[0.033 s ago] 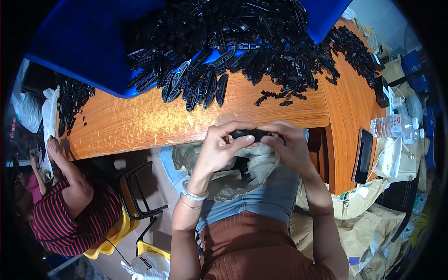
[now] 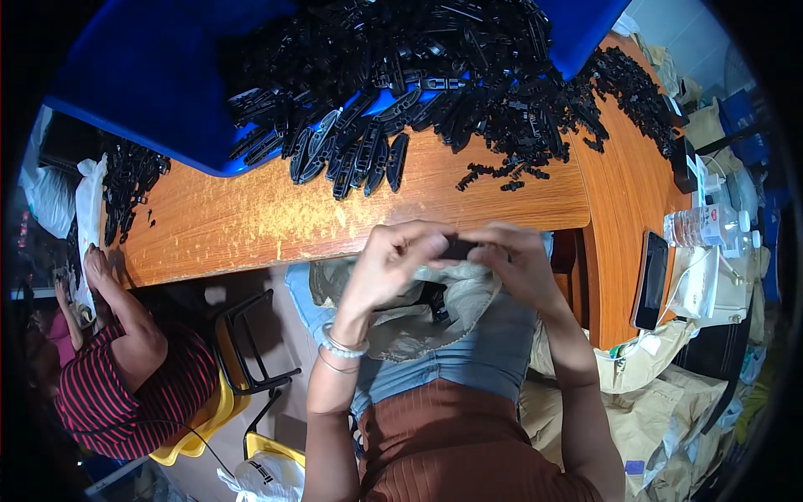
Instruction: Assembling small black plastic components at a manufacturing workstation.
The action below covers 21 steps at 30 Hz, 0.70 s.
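Over my lap, just off the table's front edge, both hands grip a small black plastic part (image 2: 457, 248) from its two ends. My left hand (image 2: 391, 261), with a beaded bracelet at its wrist, pinches the left end; its fingers are slightly blurred. At the right end, the thumb and fingers of my right hand (image 2: 520, 258) close on the same part. The fingers cover most of it, so its full shape is hidden. Below them a greyish cloth bag (image 2: 456, 322) lies open on my lap, with a black piece (image 2: 436, 299) inside.
A blue bin (image 2: 159, 109) spills a heap of long black plastic parts (image 2: 368, 159) onto the wooden table (image 2: 293, 217). Small black pieces (image 2: 510, 171) lie to the right. A phone (image 2: 650, 280) and plastic bottle (image 2: 707, 226) sit far right. Another person (image 2: 134, 385) works at left.
My left hand has shifted slightly and turned, and its fingers are now blurred. Less of the black part shows between the hands.
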Available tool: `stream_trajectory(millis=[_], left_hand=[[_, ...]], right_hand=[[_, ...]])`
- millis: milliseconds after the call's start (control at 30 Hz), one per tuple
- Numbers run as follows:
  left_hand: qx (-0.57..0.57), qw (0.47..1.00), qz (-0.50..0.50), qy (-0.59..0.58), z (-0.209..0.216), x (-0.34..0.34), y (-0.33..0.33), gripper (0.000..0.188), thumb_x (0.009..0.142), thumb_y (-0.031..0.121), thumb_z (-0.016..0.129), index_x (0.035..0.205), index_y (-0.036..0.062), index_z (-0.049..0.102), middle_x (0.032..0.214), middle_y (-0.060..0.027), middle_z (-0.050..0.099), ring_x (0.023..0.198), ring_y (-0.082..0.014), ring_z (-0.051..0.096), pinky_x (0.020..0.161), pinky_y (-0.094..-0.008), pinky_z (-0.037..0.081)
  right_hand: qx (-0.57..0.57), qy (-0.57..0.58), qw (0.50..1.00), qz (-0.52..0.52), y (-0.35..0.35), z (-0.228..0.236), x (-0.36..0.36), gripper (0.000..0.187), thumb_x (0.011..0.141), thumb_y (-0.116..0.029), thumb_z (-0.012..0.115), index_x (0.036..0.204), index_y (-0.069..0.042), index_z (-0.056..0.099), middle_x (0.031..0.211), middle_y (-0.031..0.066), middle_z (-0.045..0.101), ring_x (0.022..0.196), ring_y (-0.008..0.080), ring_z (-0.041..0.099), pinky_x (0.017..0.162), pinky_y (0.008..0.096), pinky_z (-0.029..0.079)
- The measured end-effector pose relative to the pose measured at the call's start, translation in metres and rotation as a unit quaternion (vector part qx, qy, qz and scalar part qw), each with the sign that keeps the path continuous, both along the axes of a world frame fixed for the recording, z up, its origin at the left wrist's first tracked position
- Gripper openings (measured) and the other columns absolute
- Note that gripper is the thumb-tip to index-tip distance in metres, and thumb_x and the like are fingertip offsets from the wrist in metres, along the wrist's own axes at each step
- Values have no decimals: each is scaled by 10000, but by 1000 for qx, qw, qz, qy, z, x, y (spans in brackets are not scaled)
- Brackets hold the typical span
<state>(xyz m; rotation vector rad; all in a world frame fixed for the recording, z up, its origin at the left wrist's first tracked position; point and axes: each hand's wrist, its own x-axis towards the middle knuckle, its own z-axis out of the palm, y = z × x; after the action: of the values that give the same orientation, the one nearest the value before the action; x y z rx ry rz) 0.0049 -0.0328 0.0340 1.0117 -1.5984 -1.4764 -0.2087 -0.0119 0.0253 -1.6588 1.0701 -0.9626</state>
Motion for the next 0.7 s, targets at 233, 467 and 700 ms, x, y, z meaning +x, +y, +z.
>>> stream_trajectory(millis=[233, 467, 700], left_hand=[[-325, 823, 278, -374, -15, -11, -45, 180, 828, 107, 626, 912, -51, 614, 805, -151, 589, 621, -269, 597, 544, -359, 474], [-397, 790, 182, -429, -31, -18, -22, 165, 730, 19, 620, 843, 17, 500, 827, -128, 460, 692, -273, 537, 493, -358, 450], [-354, 845, 232, -327, -16, -15, -35, 241, 746, 26, 678, 960, 3, 571, 964, -172, 512, 904, -326, 534, 707, -386, 465]], right_hand=[[-256, 139, 952, -93, -38, -25, 3, 178, 798, -16, 625, 972, -18, 661, 876, 121, 621, 789, 241, 595, 681, 338, 466], [-319, 311, 885, -133, -57, -24, 8, 179, 743, 26, 625, 919, -6, 633, 959, 115, 560, 860, 271, 521, 718, 376, 404], [-367, 239, 890, -128, -49, -23, 8, 134, 726, 53, 637, 836, 14, 572, 886, 115, 574, 830, 284, 539, 725, 374, 426]])
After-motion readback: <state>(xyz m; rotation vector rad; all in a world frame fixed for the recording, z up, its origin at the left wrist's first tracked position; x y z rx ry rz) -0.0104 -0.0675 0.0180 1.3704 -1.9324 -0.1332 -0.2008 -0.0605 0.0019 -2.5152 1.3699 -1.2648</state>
